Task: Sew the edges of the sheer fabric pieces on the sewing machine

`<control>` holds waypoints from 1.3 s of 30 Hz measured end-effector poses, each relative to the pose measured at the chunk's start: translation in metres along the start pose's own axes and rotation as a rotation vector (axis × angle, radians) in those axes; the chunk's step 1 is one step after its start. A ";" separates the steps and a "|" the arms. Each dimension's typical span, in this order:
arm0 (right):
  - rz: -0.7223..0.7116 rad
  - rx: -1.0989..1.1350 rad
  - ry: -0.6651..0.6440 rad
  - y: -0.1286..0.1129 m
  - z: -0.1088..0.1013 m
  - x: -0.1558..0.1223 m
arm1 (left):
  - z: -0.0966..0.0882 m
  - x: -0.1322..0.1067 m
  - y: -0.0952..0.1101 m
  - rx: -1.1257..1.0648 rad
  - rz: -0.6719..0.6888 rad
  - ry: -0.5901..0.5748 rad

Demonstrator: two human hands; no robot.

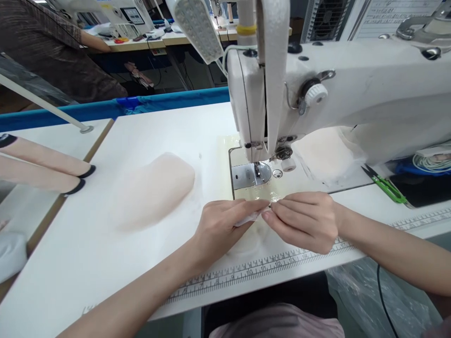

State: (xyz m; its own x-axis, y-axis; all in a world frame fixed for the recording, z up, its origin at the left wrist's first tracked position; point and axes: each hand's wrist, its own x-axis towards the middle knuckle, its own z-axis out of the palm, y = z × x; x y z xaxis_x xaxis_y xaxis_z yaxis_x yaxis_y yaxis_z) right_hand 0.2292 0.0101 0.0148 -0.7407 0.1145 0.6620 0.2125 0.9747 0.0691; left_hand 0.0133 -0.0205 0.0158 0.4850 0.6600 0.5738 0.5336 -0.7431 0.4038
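Fabric (249, 218) (whitish) sits in the left hand (221, 224), right hand (307, 220) adjoining.

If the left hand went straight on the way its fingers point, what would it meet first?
Most likely the right hand: its fingertips lie directly ahead of those of the left hand. The gap looks tiny, and this single view can't settle whether they already touch.
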 end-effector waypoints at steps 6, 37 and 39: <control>0.020 0.033 -0.053 -0.001 0.001 -0.003 | 0.001 -0.002 0.002 0.002 -0.031 0.001; 1.021 0.259 -0.102 0.024 0.033 0.003 | 0.017 -0.006 0.005 0.674 0.090 -0.234; 0.929 0.162 -0.103 0.024 0.032 0.000 | 0.017 -0.006 0.004 0.646 0.071 -0.251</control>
State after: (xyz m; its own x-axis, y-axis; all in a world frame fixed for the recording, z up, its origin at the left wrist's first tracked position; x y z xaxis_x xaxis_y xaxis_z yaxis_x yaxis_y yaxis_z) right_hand 0.2133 0.0397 -0.0074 -0.3741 0.8665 0.3307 0.6600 0.4992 -0.5614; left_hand 0.0242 -0.0253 0.0025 0.6380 0.6758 0.3691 0.7622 -0.6224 -0.1777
